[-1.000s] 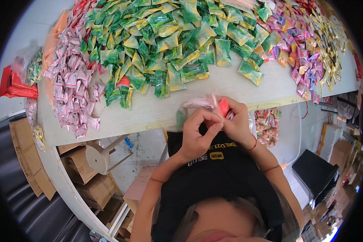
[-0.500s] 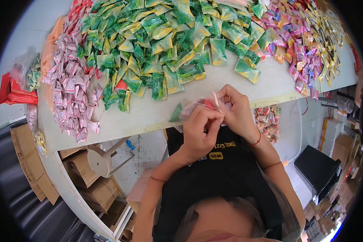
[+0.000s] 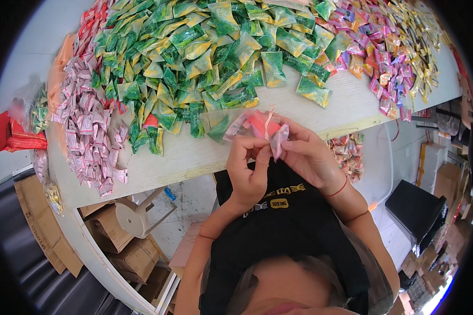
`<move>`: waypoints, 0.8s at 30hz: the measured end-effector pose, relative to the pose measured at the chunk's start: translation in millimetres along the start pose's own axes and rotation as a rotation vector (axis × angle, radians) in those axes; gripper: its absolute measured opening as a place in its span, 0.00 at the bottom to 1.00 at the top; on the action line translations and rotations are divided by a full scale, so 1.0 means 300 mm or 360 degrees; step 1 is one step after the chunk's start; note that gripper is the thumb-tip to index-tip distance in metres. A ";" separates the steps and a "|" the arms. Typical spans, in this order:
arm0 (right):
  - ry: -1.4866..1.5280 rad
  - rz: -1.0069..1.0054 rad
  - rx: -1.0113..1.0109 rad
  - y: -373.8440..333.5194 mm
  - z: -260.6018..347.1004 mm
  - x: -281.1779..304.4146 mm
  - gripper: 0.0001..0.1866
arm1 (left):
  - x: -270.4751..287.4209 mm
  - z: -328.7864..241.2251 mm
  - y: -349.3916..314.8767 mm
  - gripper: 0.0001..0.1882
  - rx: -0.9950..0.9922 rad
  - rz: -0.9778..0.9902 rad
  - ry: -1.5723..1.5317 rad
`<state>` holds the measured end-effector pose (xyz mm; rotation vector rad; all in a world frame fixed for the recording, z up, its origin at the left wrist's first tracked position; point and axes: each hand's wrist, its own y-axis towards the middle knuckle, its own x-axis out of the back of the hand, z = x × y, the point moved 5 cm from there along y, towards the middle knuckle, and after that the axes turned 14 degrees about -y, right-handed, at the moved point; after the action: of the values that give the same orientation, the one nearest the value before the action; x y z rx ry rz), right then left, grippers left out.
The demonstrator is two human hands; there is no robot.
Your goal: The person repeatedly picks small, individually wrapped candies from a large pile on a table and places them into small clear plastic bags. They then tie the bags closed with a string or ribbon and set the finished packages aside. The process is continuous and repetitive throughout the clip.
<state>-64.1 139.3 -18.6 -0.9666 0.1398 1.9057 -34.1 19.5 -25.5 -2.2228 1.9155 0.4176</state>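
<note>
Over the table's near edge, both of my hands work on a small clear plastic bag [image 3: 227,119] with red, pink and green packets showing inside. My left hand [image 3: 248,167] pinches the bag's near side with thumb and fingertips. The right hand [image 3: 309,157] has its thumb and fingers closed on a gathered, pinkish end of the bag. A thin pale strip [image 3: 269,122] stands up between the hands; whether it is a tie or part of the bag, I cannot tell. Just beyond the hands lies a large heap of green and yellow packets [image 3: 194,63].
Pale pink packets [image 3: 89,142] are heaped at the table's left, purple and orange ones [image 3: 389,68] at the right, yellow sachets [image 3: 423,52] farther right. Below the edge stand a stool [image 3: 133,218], cardboard boxes [image 3: 136,257] and a tub of mixed packets [image 3: 347,152].
The bag and its packets now show more clearly between the hands. My left hand has shifted slightly left and down, and my right hand has turned and lowered, showing the gathered end.
</note>
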 end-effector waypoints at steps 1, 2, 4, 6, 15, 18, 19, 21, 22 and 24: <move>-0.0100 -0.0143 0.0031 0.000 0.001 0.006 0.25 | 0.001 -0.004 -0.001 0.03 -0.0003 -0.0013 -0.0033; -0.0272 -0.0195 0.0066 0.003 0.000 0.014 0.25 | -0.001 -0.006 -0.002 0.04 -0.0005 -0.0022 -0.0069; -0.0617 -0.0305 0.0139 0.011 -0.017 0.042 0.23 | 0.006 -0.012 -0.007 0.05 0.0007 -0.0066 -0.0165; -0.1243 -0.0439 0.0225 0.001 -0.020 0.031 0.22 | 0.006 -0.017 -0.010 0.05 0.0005 -0.0117 -0.0199; -0.2466 -0.0218 0.1039 -0.013 0.043 -0.014 0.13 | 0.021 -0.050 0.012 0.03 -0.0233 -0.0116 0.0271; -0.2645 -0.0403 0.1215 -0.011 0.093 -0.007 0.04 | -0.065 -0.071 -0.007 0.03 -0.0280 0.0243 0.0424; -0.2576 -0.0487 0.1270 -0.006 0.090 -0.005 0.07 | -0.065 -0.052 -0.005 0.04 -0.0245 0.0298 0.0352; -0.2302 -0.0506 0.1248 -0.014 0.132 0.009 0.09 | -0.070 -0.055 0.005 0.05 -0.0126 0.0197 0.0130; -0.2163 -0.0511 0.1237 -0.019 0.157 0.017 0.10 | -0.072 -0.055 0.008 0.05 -0.0063 0.0146 0.0021; -0.2101 -0.0876 0.1233 -0.041 0.244 0.136 0.07 | -0.047 -0.055 0.024 0.05 -0.0067 0.0049 0.0001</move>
<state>-104.8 208.8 7.3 0.7603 -0.1573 1.4131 -41.4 26.5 -5.0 -2.2215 1.9614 0.4661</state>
